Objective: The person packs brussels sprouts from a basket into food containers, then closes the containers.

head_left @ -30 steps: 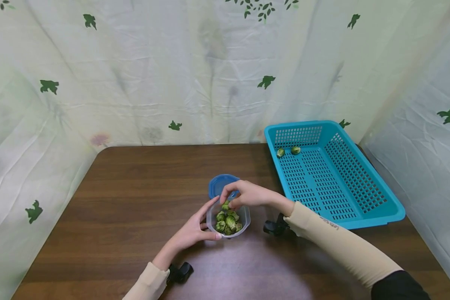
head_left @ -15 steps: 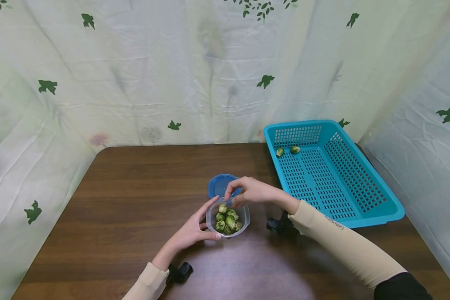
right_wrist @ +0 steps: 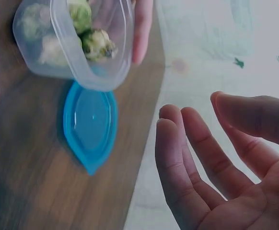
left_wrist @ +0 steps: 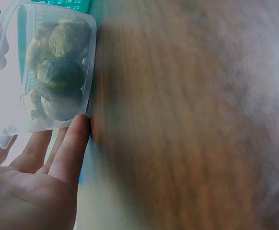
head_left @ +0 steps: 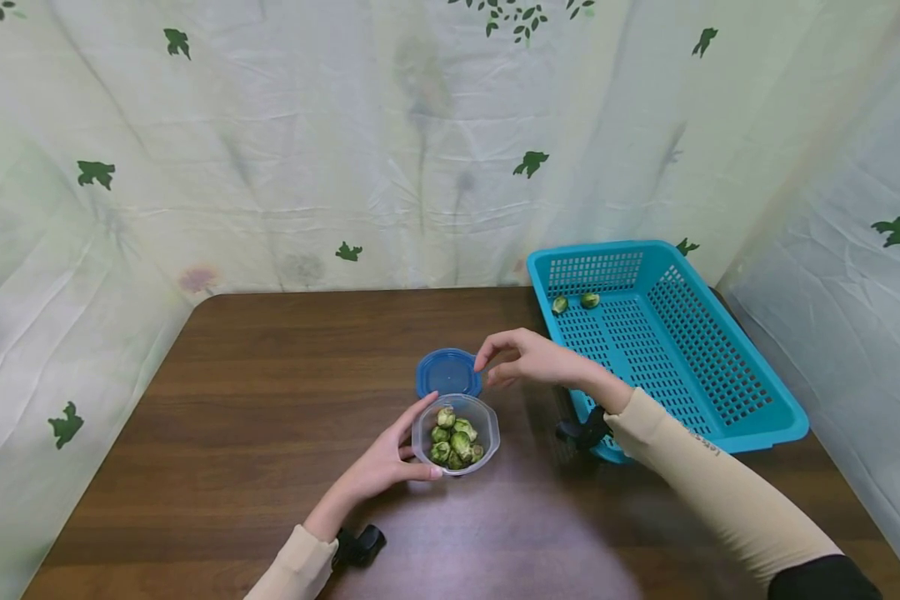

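Observation:
My left hand point(head_left: 378, 467) holds the left side of a clear plastic container point(head_left: 492, 432), thumb at the near rim and fingers along the far side. Several Brussels sprouts point(head_left: 461, 444) are piled inside it. In the left wrist view, fingertips press the container's wall point(left_wrist: 90, 62). My right hand point(head_left: 536, 358) hovers past the container's far right, between the blue lid point(head_left: 447, 372) and the basket. Its fingers bend loosely, and the right wrist view shows nothing between them and the thumb. The lid lies on the table right behind the container.
A turquoise plastic basket point(head_left: 765, 400) stands at the table's back right, with one Brussels sprout point(head_left: 560, 305) and another sprout point(head_left: 589, 300) in its far left corner. The brown wooden table point(head_left: 285, 400) ends at a leaf-patterned curtain point(head_left: 285, 150) behind.
My right hand has risen out of the container and moved right, toward the basket, leaving a Brussels sprout on the pile. The left hand and container have stayed put.

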A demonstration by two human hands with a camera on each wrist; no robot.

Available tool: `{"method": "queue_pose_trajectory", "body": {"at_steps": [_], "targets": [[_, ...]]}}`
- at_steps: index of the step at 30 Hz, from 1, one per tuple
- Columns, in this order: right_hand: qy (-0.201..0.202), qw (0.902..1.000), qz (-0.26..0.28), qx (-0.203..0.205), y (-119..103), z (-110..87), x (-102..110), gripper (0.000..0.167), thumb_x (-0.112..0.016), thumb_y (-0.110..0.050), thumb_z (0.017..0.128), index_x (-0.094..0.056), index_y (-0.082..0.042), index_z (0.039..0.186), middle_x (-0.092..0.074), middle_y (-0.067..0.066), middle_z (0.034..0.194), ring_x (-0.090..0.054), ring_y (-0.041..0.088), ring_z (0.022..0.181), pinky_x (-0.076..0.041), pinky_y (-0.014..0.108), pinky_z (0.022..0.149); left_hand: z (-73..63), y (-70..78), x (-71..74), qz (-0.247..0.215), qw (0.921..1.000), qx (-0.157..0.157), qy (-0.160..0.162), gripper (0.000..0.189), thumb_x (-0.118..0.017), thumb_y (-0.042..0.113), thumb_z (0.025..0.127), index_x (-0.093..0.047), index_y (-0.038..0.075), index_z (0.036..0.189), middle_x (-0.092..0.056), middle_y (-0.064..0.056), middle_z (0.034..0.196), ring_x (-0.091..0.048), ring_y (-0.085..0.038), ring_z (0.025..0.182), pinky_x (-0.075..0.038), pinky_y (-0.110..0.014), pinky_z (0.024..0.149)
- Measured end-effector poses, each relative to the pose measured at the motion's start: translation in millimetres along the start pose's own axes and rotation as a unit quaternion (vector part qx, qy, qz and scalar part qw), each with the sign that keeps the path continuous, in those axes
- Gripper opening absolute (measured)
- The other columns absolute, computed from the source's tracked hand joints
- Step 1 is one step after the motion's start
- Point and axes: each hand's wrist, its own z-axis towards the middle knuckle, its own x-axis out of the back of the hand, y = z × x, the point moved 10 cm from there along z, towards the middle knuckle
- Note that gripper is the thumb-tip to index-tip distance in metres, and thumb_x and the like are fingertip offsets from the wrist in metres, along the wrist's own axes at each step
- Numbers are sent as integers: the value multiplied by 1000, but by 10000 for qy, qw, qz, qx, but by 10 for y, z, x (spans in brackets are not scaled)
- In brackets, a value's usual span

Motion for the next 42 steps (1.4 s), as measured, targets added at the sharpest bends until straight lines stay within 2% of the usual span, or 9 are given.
{"method": "queue_pose_trajectory", "body": {"at_steps": [3,6,12,19,26,32,38,42], "targets": [[117,9999,22,-24,10,-37,95,13,-60,-3,91,-64,0,104,-63,11,105,-64,27,92,-52,47,83,-1,1,1,10,10000,2,7,95,-78,10,80,-18,15,154,-22,-18,153,-36,-36,131,-44,-42,97],[208,9998,-24,-12,22,-63,183,14,-60,-5,92,-63,0,105,-61,12,108,-64,26,93,-52,46,83,2,-7,4,35,10000,15,11,95,-78,11,80,-18,14,154,-21,-17,153,-35,-36,132,-43,-43,97],[359,9993,60,-26,87,-103,357,16,-60,-7,93,-61,1,107,-60,13,111,-62,31,97,-51,46,85,-1,-13,7,60,10000,36,17,95,-78,12,80,-18,15,154,-20,-17,154,-34,-36,132,-43,-45,97],[584,9982,120,-37,121,-169,555,20,-59,-7,94,-58,4,111,-57,19,113,-63,29,97,-48,51,88,-4,-15,10,52,10000,25,23,95,-78,11,80,-18,15,154,-20,-17,154,-33,-36,133,-43,-43,97],[972,9951,152,-119,214,-224,765,23,-59,-8,95,-58,5,113,-56,16,115,-61,29,98,-52,44,85,-8,-5,5,11,10000,0,17,95,-78,10,80,-18,16,154,-21,-19,153,-34,-36,132,-44,-39,96],[1254,9918,235,-24,284,-260,945,25,-57,-7,95,-57,7,116,-55,21,119,-61,31,99,-52,42,84,-10,0,3,6,10000,13,16,95,-78,10,80,-18,15,154,-22,-20,152,-35,-36,131,-45,-39,95],[1599,9864,371,-100,386,-300,1131,27,-59,-10,95,-56,5,117,-53,20,123,-62,31,99,-50,46,85,-12,2,-2,-61,10000,14,-8,95,-78,9,80,-18,16,154,-22,-20,152,-35,-37,132,-44,-40,96],[1830,9825,312,-176,454,-324,1248,30,-59,-12,95,-55,6,119,-53,22,124,-60,35,102,-48,50,89,-15,3,-1,-58,10000,2,-11,95,-78,9,80,-18,16,154,-22,-21,152,-35,-37,131,-44,-40,96]]}}
